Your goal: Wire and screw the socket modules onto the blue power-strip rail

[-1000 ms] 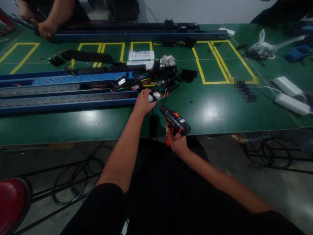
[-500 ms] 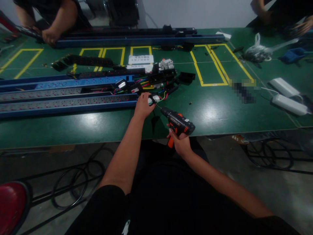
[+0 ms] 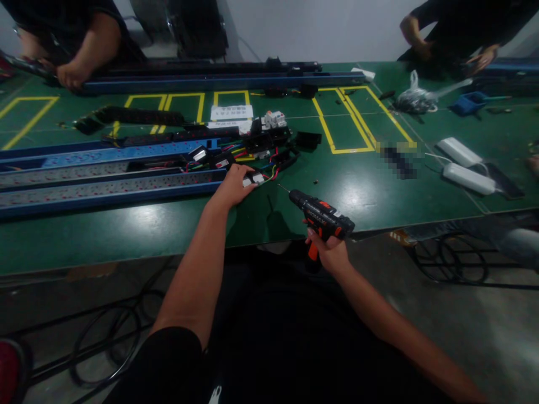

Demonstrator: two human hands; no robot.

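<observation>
My left hand point(image 3: 233, 185) is closed on a small black and white part point(image 3: 253, 179) with coloured wires, at the right end of the nearest long blue metal channel point(image 3: 181, 189). In my right hand point(image 3: 330, 249) is a black and orange power drill point(image 3: 322, 213), its thin bit pointing left toward that part. The bit's tip is apart from the part, over the green table point(image 3: 290, 224). Red, green and yellow wires point(image 3: 242, 151) lie tangled beyond my left hand, among black pieces.
Two more channels and black strips point(image 3: 143, 116) lie behind. White adapters point(image 3: 469, 178), a plastic bag point(image 3: 415, 100) and a blue object point(image 3: 468, 104) are on the right. Across the table, one person's hands point(image 3: 71, 74) are at left, another person's point(image 3: 484, 59) at right.
The drill in my right hand has moved back to the right, widening the gap between bit and part. My left hand stays with the part. The whole view has shifted slightly.
</observation>
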